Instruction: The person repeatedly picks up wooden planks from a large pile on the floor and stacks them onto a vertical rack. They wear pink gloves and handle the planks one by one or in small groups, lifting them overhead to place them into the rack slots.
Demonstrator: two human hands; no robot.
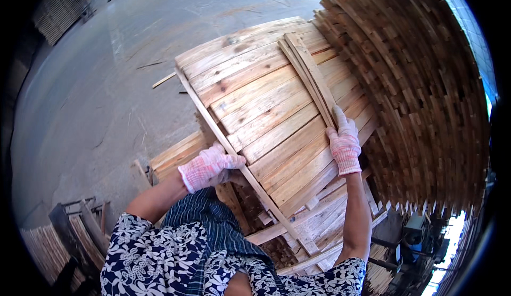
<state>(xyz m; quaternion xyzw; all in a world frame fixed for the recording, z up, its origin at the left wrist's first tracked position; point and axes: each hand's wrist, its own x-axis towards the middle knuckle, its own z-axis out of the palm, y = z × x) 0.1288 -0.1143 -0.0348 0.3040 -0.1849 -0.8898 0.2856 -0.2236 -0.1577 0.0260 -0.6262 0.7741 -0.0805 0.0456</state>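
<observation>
A layer of wooden planks (266,99) lies side by side on top of a stack in front of me. Along its left ends runs a long thin wooden strip (208,119). My left hand (212,165), in a white and pink knit glove, is closed on that strip, thumb over the top and the other fingers partly hidden. Two narrow wooden slats (308,70) rest across the planks toward the right. Their near end is pinched by my right hand (346,144), gloved alike, between thumb and fingers.
A tall stack of wooden slats (420,94) rises close on the right. More boards (178,152) lie low beside my left hand. One loose stick (164,80) is on the grey floor (122,78). Bundled wood (58,14) stands far left, and machinery (415,237) sits at lower right.
</observation>
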